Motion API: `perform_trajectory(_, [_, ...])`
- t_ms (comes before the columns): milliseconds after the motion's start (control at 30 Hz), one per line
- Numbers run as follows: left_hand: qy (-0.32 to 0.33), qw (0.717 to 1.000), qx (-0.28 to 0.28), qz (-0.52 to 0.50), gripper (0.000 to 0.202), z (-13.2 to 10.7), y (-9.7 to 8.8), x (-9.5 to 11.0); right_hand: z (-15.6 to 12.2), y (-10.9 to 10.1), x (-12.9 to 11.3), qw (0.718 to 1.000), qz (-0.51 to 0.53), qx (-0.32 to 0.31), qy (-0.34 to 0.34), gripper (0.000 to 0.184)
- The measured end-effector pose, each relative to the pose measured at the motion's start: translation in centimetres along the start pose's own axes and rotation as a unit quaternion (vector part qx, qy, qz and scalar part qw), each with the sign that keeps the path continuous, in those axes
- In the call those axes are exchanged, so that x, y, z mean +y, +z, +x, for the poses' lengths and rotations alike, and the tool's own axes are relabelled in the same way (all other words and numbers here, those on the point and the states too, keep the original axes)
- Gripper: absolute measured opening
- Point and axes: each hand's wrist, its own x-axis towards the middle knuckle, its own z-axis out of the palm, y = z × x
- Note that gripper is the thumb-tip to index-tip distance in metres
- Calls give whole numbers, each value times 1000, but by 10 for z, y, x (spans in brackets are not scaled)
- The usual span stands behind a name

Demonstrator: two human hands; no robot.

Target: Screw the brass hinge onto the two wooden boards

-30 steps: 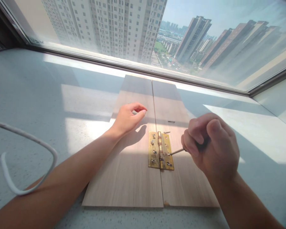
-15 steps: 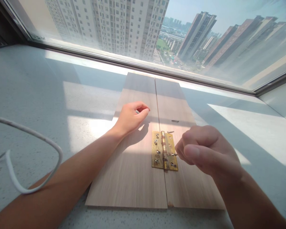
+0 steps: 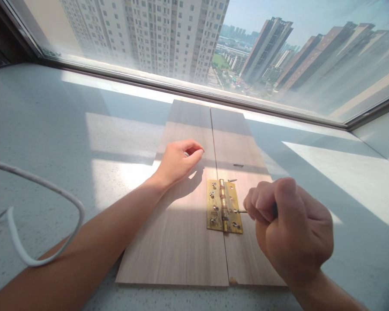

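My right hand [image 3: 293,229] is closed around a screwdriver [image 3: 243,211], its thumb raised on top. A bit of dark handle shows in the fist, and the thin shaft reaches left to a screw on the right leaf of a brass hinge [image 3: 222,201]. The hinge straddles the seam between two pale wooden boards [image 3: 178,250]. Several screws stand in its leaves; the upper holes on the right leaf show no screws. Above the left board, my left hand [image 3: 180,160] is closed in a pinch. Whatever its fingertips may hold is hidden.
Two loose screws lie on the right board: one dark screw [image 3: 238,165] farther off, another screw [image 3: 232,180] by the hinge's top edge. A white cable [image 3: 52,186] loops over my left forearm. Behind the boards, the speckled sill [image 3: 123,134] meets a window frame [image 3: 149,85].
My right hand has turned, bringing its thumb up and showing more of the screwdriver shaft and handle. The left hand and hinge stay in place.
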Motion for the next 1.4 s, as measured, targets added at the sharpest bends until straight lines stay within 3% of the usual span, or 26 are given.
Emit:
perform_trajectory(100, [0,1000,3,-2,14,0,0,0,10,-7,-5,989,38,-132,62,43])
perform_trajectory(167, [-6,1000,2,-3,14,0,-1,0,23,-14,-7,965,56,-238,94,44])
perform_trajectory(267, [-6,1000,-1,-4,13,0,-1,0,41,-19,-7,877,101,-456,110,45])
perform_trajectory(333, [-3,1000,2,-6,13,0,-1,0,48,-20,-4,823,123,-540,124,43])
perform_trajectory(367, [-3,1000,4,-7,13,0,0,0,49,-20,-2,824,136,-534,134,41])
perform_trajectory(400, [-4,1000,7,-9,13,0,0,0,49,-20,-1,846,142,-494,143,39])
perform_trajectory(500, [-9,1000,11,-13,13,-1,0,1,43,-21,-2,950,28,-282,127,36])
perform_trajectory(533, [-8,1000,11,-14,13,-1,0,1,40,-21,-4,968,-48,-219,111,37])
perform_trajectory(600, [-5,1000,7,-18,13,-1,0,0,33,-19,-8,968,-182,-145,89,36])
perform_trajectory(667, [-2,1000,1,-19,13,-1,0,0,25,-14,-9,964,-207,-132,101,37])
perform_trajectory(767, [1,1000,-1,-14,13,0,1,-2,14,-6,0,978,-125,-114,122,42])
perform_trajectory(867, [1,1000,4,-15,13,0,1,-2,9,-4,10,991,-35,-91,96,48])
perform_trajectory(1000, [-6,1000,-2,-15,13,-1,0,-1,20,-12,3,984,71,-129,104,49])
perform_trajectory(1100, [-9,1000,0,-16,13,0,0,-1,32,-14,-7,979,143,-91,117,49])
perform_trajectory(1400, [-14,1000,-1,-8,13,-1,0,1,28,-9,4,977,153,-77,129,49])
